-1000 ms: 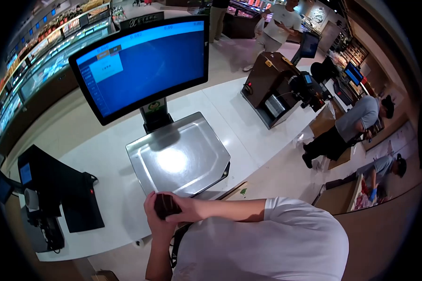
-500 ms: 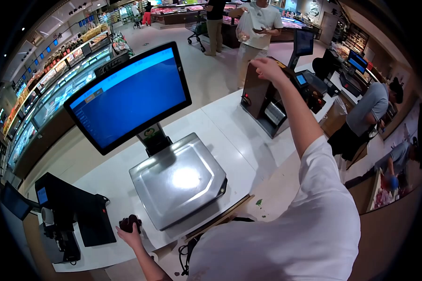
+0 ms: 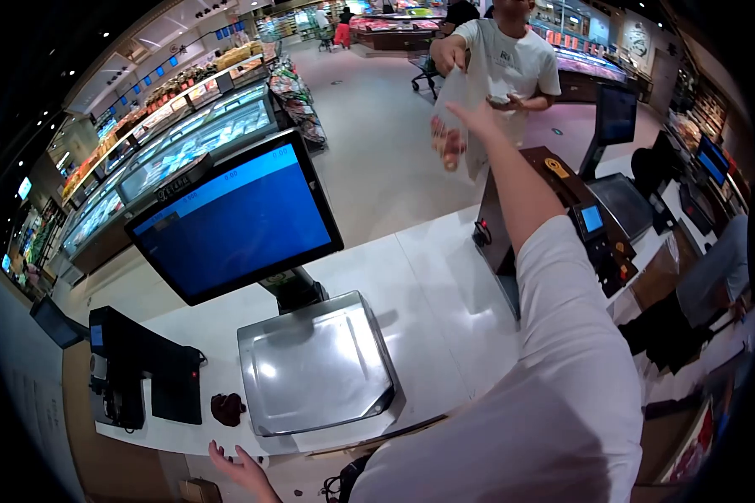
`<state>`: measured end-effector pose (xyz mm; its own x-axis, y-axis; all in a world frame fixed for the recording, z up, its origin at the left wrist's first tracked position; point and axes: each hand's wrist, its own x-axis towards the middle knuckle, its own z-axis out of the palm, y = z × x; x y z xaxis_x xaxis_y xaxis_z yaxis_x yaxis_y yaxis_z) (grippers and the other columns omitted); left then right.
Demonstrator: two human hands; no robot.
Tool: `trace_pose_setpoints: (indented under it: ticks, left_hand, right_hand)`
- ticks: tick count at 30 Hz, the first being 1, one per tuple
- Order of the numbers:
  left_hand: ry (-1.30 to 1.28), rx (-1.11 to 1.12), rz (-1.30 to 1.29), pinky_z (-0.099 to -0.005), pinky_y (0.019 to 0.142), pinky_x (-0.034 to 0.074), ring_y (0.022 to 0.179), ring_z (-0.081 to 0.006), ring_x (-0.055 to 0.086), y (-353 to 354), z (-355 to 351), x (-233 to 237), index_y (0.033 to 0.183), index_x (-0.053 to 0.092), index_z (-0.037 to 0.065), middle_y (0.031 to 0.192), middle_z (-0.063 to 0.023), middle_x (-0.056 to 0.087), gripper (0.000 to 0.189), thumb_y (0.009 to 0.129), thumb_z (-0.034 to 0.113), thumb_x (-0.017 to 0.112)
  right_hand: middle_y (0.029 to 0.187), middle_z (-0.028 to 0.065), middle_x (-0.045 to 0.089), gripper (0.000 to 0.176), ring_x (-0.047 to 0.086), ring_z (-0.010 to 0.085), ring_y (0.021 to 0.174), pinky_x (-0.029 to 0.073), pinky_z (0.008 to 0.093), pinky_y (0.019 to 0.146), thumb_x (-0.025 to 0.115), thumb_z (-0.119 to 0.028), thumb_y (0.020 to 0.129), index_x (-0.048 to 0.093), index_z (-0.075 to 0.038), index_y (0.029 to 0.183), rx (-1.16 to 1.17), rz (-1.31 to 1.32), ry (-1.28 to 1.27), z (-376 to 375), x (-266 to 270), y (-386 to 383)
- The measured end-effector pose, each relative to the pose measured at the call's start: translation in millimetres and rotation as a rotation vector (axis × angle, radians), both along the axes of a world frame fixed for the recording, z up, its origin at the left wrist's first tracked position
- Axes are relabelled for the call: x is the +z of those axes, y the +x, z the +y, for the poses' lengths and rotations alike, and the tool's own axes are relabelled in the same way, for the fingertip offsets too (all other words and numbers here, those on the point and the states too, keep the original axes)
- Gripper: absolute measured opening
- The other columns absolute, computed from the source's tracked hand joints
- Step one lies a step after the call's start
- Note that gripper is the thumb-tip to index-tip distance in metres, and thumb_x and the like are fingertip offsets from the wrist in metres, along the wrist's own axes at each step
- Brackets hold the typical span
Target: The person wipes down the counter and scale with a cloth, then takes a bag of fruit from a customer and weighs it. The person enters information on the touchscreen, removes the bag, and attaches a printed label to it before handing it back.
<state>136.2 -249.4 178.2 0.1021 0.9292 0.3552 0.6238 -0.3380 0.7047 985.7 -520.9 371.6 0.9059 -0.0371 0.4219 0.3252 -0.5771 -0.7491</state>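
My right hand (image 3: 476, 124) is stretched out over the counter, fingers extended, overlapping a clear plastic bag (image 3: 450, 144) with reddish pieces inside. Across the counter, a person's hand (image 3: 451, 55) grips the top of that bag. My left hand (image 3: 245, 471) is low at the counter's front edge, palm up with spread fingers and nothing in it. Just beyond it lies a small dark maroon object (image 3: 227, 409), its kind unclear, beside the steel weighing scale (image 3: 315, 365). Above the scale stands a monitor (image 3: 235, 222) with a blue screen.
A black printer-like device (image 3: 176, 390) stands on the white counter (image 3: 432, 277) at the left. To the right are a brown cabinet (image 3: 512, 210) and a second scale (image 3: 622, 201). A person in a white shirt (image 3: 512, 63) faces me. Another person (image 3: 713, 281) is at the right.
My left hand has let go of the dark maroon object and drawn back. My right hand has opened and reached toward the bag, which the person across now holds out. The view has shifted.
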Motion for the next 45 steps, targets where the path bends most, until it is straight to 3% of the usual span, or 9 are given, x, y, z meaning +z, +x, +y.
trace_pose_setpoints:
  ticks: [2, 6, 9, 13, 16, 21, 31, 39, 45]
  left_hand:
    - [0.024, 0.015, 0.008, -0.0458, 0.096, 0.045, 0.123, -0.0327, 0.051, -4.7, -11.1, -2.2, 0.146, 0.04, 0.006, 0.146, -0.0157, 0.044, 0.058, 0.091, 0.001, 0.057]
    - [0.093, 0.002, -0.025, -0.0407, 0.091, 0.051, 0.111, -0.0312, 0.058, -0.5, -34.4, 10.4, 0.141, 0.05, 0.014, 0.138, -0.0151, 0.053, 0.049, 0.096, 0.02, 0.066]
    - [-0.033, -0.009, -0.043, -0.0396, 0.088, 0.05, 0.115, -0.0315, 0.055, 1.6, -37.5, 11.5, 0.145, 0.042, 0.004, 0.143, -0.0167, 0.045, 0.056, 0.091, -0.001, 0.056]
    - [-0.049, -0.104, -0.12, -0.0364, 0.085, 0.05, 0.107, -0.0268, 0.057, 15.0, -34.1, 13.0, 0.143, 0.043, 0.003, 0.141, -0.0162, 0.046, 0.051, 0.093, 0.001, 0.055]
    - [-0.012, -0.159, -0.114, -0.0349, 0.083, 0.05, 0.103, -0.0239, 0.061, 27.9, -26.1, 12.3, 0.14, 0.046, 0.003, 0.138, -0.0148, 0.05, 0.047, 0.094, 0.002, 0.055]
    - [0.049, -0.313, -0.195, -0.0323, 0.082, 0.05, 0.1, -0.0218, 0.062, 59.4, -15.0, 25.4, 0.136, 0.051, 0.003, 0.132, -0.0115, 0.055, 0.042, 0.094, 0.001, 0.055]
    - [0.025, -0.514, -0.263, -0.0322, 0.082, 0.052, 0.095, -0.0217, 0.064, 71.0, 7.1, 33.1, 0.128, 0.055, 0.001, 0.122, -0.0133, 0.057, 0.036, 0.093, 0.0, 0.057]
    - [-0.029, -0.474, -0.252, -0.0321, 0.084, 0.052, 0.097, -0.0214, 0.063, 29.9, 28.8, 13.5, 0.127, 0.055, 0.0, 0.124, -0.0143, 0.058, 0.033, 0.095, 0.003, 0.055]
    - [-0.059, -0.44, -0.264, -0.0334, 0.083, 0.052, 0.095, -0.0218, 0.064, 6.1, 39.0, 1.2, 0.127, 0.056, 0.001, 0.123, -0.0142, 0.059, 0.033, 0.094, 0.003, 0.056]
  right_hand:
    - [0.137, 0.0279, 0.055, 0.113, 0.054, 0.0364, 0.129, 0.045, 0.0447, 0.104, 0.08, -0.066, 0.068, 0.038, 0.006, 0.145, -0.043, 0.033, 0.05, 35.1, -5.1, -11.7]
    - [0.121, 0.0237, 0.065, 0.083, 0.063, 0.0333, 0.113, 0.049, 0.0412, 0.096, 0.077, -0.057, 0.076, 0.058, 0.005, 0.128, 0.175, -0.006, 0.23, 66.3, -33.5, -19.4]
    - [0.106, 0.0181, 0.071, 0.056, 0.068, 0.0281, 0.095, 0.052, 0.0366, 0.088, 0.069, -0.046, 0.089, 0.068, 0.004, 0.114, 0.288, 0.121, 0.266, 75.3, -41.1, -46.0]
    - [0.094, 0.0167, 0.074, 0.048, 0.071, 0.0239, 0.082, 0.054, 0.0352, 0.08, 0.054, -0.039, 0.1, 0.071, 0.007, 0.099, 0.619, 0.233, 0.492, 65.6, -37.6, -117.2]
    - [0.097, 0.0152, 0.074, 0.046, 0.07, 0.0211, 0.084, 0.054, 0.0327, 0.081, 0.047, -0.033, 0.104, 0.069, 0.007, 0.101, 0.688, 0.341, 0.711, 42.5, -12.3, -189.9]
    - [0.099, 0.0158, 0.074, 0.042, 0.069, 0.0215, 0.094, 0.052, 0.0338, 0.089, 0.044, -0.031, 0.106, 0.065, 0.005, 0.11, 0.755, 0.322, 0.591, 37.8, 3.7, -285.9]
    - [0.106, 0.0229, 0.071, 0.035, 0.068, 0.0308, 0.106, 0.048, 0.0408, 0.1, 0.041, -0.029, 0.107, 0.061, 0.0, 0.109, 1.104, 0.524, 0.783, 87.0, -41.5, -410.1]
    - [0.108, 0.0143, 0.073, 0.034, 0.065, 0.0207, 0.106, 0.048, 0.0362, 0.097, 0.044, -0.028, 0.107, 0.065, -0.001, 0.106, 1.319, 0.306, 0.355, 168.5, -68.8, -503.7]
    - [0.109, 0.0094, 0.072, 0.029, 0.064, 0.0187, 0.103, 0.048, 0.0332, 0.094, 0.047, -0.02, 0.105, 0.069, -0.002, 0.111, 1.245, 0.178, 0.17, 216.7, -102.3, -545.1]
